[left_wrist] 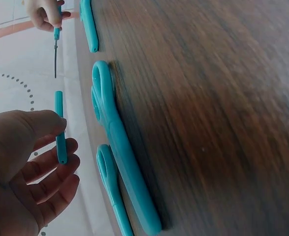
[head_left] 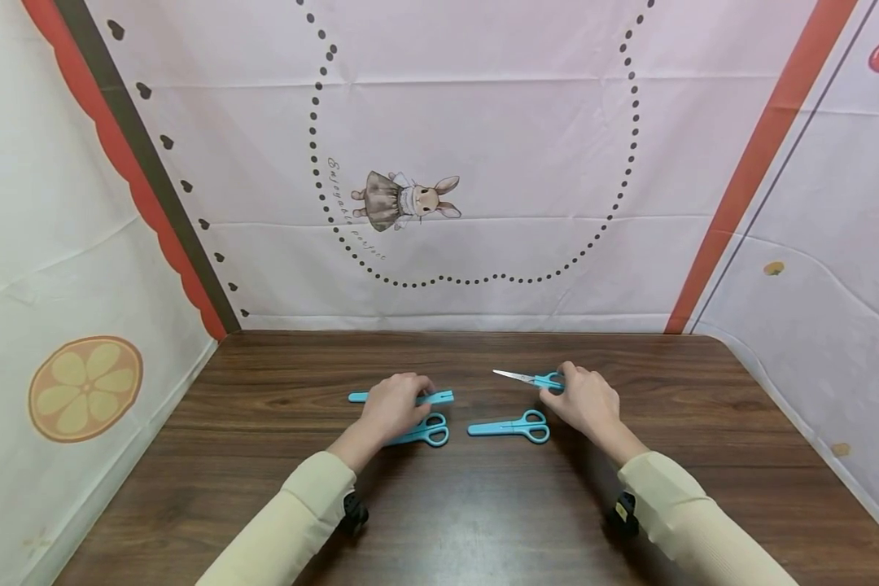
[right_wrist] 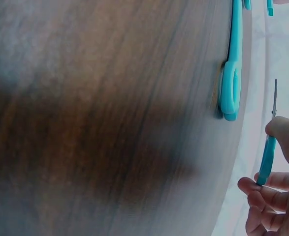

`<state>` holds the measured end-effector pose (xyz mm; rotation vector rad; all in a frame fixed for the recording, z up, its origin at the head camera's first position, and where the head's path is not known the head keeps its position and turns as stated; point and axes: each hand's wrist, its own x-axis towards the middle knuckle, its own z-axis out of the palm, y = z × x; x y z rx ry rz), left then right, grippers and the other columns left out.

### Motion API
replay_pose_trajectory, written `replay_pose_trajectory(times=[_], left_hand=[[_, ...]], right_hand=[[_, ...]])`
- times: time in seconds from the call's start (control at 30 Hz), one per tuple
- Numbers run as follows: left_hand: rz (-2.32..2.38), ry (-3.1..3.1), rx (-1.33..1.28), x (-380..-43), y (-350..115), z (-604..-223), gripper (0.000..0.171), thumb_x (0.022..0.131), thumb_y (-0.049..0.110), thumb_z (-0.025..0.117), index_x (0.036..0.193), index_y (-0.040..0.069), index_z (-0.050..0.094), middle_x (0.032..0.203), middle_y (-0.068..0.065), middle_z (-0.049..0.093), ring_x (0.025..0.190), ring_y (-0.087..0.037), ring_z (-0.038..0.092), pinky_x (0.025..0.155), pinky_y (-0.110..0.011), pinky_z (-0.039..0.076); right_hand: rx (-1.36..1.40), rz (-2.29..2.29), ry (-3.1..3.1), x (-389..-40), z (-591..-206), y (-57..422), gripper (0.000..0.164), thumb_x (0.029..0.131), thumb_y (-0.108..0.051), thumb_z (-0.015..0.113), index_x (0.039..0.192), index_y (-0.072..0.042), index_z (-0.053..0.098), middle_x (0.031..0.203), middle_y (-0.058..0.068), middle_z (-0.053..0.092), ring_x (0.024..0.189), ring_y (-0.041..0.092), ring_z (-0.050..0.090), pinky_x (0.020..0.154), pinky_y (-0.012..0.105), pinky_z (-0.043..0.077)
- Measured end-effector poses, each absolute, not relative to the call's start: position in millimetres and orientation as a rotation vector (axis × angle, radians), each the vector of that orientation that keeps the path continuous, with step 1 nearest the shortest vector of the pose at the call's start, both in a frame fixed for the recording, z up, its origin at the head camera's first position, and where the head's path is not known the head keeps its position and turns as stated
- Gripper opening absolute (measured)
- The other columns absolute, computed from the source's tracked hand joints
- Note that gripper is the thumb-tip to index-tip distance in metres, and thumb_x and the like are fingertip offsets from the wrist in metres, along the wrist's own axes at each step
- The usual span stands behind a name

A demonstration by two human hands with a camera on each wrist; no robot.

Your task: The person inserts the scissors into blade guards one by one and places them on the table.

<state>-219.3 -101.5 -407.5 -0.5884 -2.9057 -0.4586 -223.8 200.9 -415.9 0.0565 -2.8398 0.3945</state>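
Observation:
In the head view my left hand pinches a light blue scissors sheath between thumb and fingers, above the table. My right hand grips the blue handles of a pair of scissors, its bare metal blades pointing left toward the sheath. A gap separates blade tip and sheath in the left wrist view. Below my left hand lies a pair of sheathed blue scissors, partly hidden by the hand in the head view. Another sheathed pair lies beyond it, mostly covered by that hand from above.
A third pair of sheathed scissors lies on the brown wooden table between my hands, handles to the right. Printed cloth hangs behind the table and along both sides.

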Motion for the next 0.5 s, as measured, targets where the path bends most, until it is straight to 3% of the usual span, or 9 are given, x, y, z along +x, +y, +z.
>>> replay_pose_trajectory(times=[0.5], left_hand=[[-0.433,-2.878,-0.579,-214.0,-113.6,-411.3,0.016,0.080,0.021,0.068,0.096,0.017,0.069,0.086,0.001,0.064,0.067,-0.012,0.055,0.051,-0.026,0.042]], right_hand=[[0.102,0.403,-2.832,-216.9,-411.7,196.4,0.046,0.077,-0.040,0.062,0.109,-0.007,0.060,0.088,0.007,0.064,0.075,0.026,0.058,0.049,0.039,0.043]])
